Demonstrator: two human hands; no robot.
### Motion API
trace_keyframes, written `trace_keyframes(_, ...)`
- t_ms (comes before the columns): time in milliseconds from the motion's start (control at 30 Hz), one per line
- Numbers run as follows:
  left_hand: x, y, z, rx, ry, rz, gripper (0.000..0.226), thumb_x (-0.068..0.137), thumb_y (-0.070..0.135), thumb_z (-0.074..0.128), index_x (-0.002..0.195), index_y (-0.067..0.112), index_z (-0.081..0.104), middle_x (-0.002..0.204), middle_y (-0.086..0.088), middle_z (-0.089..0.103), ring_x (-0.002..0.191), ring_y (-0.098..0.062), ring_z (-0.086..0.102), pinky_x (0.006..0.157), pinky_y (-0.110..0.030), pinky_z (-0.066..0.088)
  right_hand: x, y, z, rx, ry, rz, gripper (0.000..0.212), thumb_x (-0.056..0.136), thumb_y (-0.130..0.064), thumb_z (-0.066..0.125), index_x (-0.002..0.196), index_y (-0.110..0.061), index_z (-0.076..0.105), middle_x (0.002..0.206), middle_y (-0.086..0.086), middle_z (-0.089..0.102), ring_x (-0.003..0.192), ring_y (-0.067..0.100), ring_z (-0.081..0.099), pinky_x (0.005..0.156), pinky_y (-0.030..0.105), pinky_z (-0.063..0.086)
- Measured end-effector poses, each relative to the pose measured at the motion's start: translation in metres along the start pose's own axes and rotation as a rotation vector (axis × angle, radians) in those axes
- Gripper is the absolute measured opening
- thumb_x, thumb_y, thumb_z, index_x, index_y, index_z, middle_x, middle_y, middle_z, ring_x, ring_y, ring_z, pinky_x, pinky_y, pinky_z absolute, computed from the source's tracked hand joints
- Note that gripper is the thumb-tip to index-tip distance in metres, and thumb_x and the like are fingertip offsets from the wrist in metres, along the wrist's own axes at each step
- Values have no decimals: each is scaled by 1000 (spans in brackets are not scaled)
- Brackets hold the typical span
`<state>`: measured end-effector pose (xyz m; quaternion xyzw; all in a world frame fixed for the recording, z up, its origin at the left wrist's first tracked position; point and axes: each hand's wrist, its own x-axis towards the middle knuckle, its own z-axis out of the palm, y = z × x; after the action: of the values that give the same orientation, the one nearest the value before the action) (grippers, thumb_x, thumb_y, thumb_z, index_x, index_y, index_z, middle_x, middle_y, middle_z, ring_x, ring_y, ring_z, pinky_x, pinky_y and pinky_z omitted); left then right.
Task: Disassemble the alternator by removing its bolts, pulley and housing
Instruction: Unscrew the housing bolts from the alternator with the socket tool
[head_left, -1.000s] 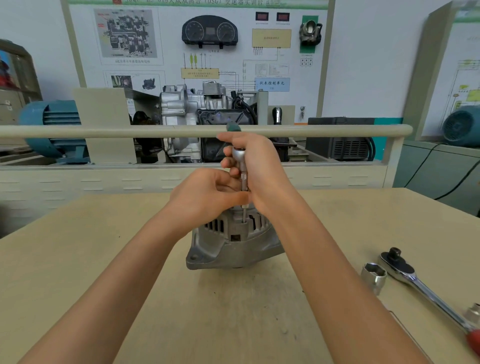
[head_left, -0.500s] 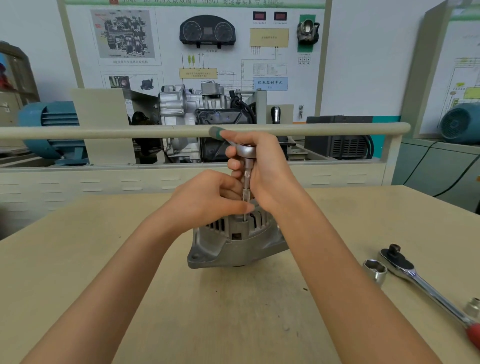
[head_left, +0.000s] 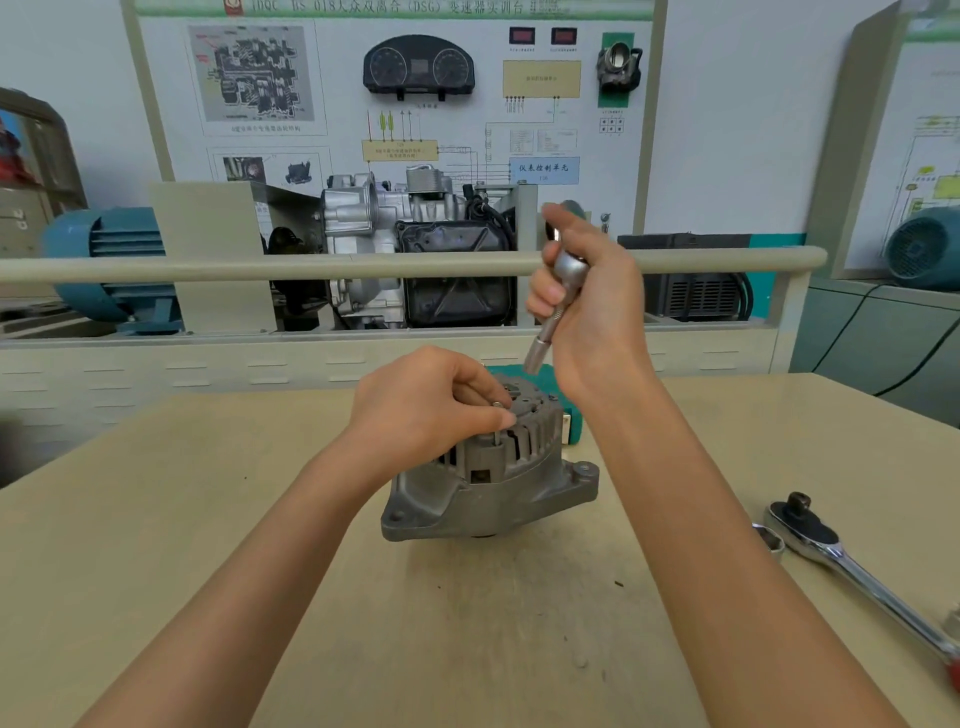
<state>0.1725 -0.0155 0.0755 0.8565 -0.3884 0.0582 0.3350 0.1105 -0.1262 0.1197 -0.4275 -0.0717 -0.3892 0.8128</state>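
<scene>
Left hand (head_left: 431, 402), centre frame: fingers curled, fingertips pinching a bolt (head_left: 497, 415). Right hand (head_left: 587, 306), raised upper right of centre, grips a socket driver (head_left: 553, 306), shaft tilted down-left. Both forearms bare.

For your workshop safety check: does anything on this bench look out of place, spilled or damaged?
Nothing stands out. The alternator sits flat on the table, and the ratchet and loose socket lie beside it.

wall board header (head_left: 395, 7): "DSG" | blue label (head_left: 543, 170): "仪表控制单元"
</scene>
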Motion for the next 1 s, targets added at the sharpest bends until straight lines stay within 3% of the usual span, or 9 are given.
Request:
trace_keyframes(100,0,1,3,-26,74,-10,14,76,44,76,67,40,66,63,30,65,69,11,61,63,-22,46,5,-12,-8,88,65,2,21,93,-3,38,93,-10,58,62,-3,36,36,4,26,38,16,21)
trace_keyframes(367,-4,2,6,-65,135,98,12,79,35,75,71,40,68,66,22,68,75,5,63,74,-35,57,9,-22,-19,105,205,-55,21,92,-3,39,92,-10,59,60,-3,31,35,5,25,37,17,21)
trace_keyframes(433,-5,5,4,-101,187,144,5,82,32,73,80,36,70,73,20,68,76,4,64,73,-29,58,10,-22,-19,99,216,-55,22,92,-3,37,91,-10,58,60,-3,30,34,5,24,36,17,20)
trace_keyframes(533,-3,7,-10,-151,329,188,6,84,29,71,88,33,70,77,21,66,74,8,62,67,-5,49,10,-21,-19,91,226,-52,22,91,-2,38,91,-9,58,60,-3,30,35,6,23,37,17,20)
trace_keyframes(667,-3,-4,-43,-362,445,163,11,89,20,65,87,30,68,78,14,70,72,6,66,69,-4,48,10,-22,-21,84,244,-52,17,91,-6,41,85,-11,57,59,-3,32,35,5,20,35,17,17)
trace_keyframes(800,-1,-38,-70,-503,403,-66,13,93,13,58,93,20,68,78,3,71,70,-7,69,63,-19,56,10,-23,-21,80,250,-51,15,91,-8,43,81,-11,54,59,-3,34,33,5,20,34,17,18)
trace_keyframes(900,2,-68,-68,-376,221,-298,10,91,10,59,90,15,68,84,-7,68,70,-16,67,48,-17,54,9,-23,-21,83,254,-53,15,90,-7,42,80,-11,53,58,-3,33,33,4,21,34,17,18)
trace_keyframes(1000,9,-93,-53,-225,156,-408,8,91,5,60,89,7,68,81,-14,66,65,-19,65,40,-17,51,8,-23,-21,84,262,-43,17,90,-6,40,79,-11,53,57,-4,32,33,4,21,33,16,18)
